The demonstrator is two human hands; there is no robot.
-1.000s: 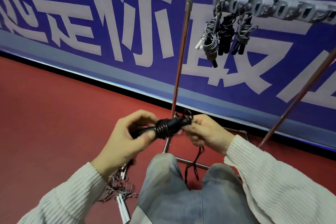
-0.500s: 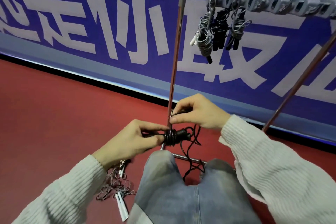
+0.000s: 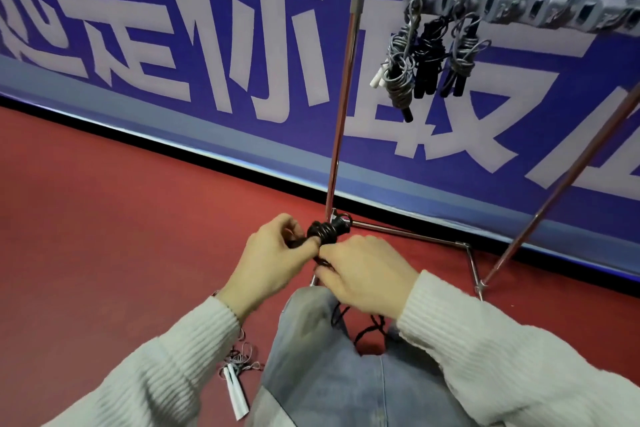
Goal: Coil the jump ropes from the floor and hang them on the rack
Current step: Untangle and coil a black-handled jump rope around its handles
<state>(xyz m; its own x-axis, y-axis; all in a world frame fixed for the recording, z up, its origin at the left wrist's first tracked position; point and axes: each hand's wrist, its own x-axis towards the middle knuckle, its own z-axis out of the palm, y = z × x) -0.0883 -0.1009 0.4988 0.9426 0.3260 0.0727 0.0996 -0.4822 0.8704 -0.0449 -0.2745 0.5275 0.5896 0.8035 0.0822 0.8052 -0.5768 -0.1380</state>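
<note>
Both hands work close together above the person's knees, in front of the rack's near upright. The left hand (image 3: 268, 262) grips the black jump rope (image 3: 325, 231) by its handles, thumb pressed against the cord coiled round them. The right hand (image 3: 367, 274) sits just beside it, fingers curled round the loose black cord, which trails down between the jeans-clad legs (image 3: 332, 367). The metal rack (image 3: 341, 107) stands on the red floor (image 3: 121, 218) before a blue banner wall (image 3: 207, 28). Three coiled jump ropes (image 3: 429, 62) hang from hooks at the left end of its top bar. A further jump rope with white handles (image 3: 235, 388) lies tangled on the floor beside the left sleeve (image 3: 156, 364).
</note>
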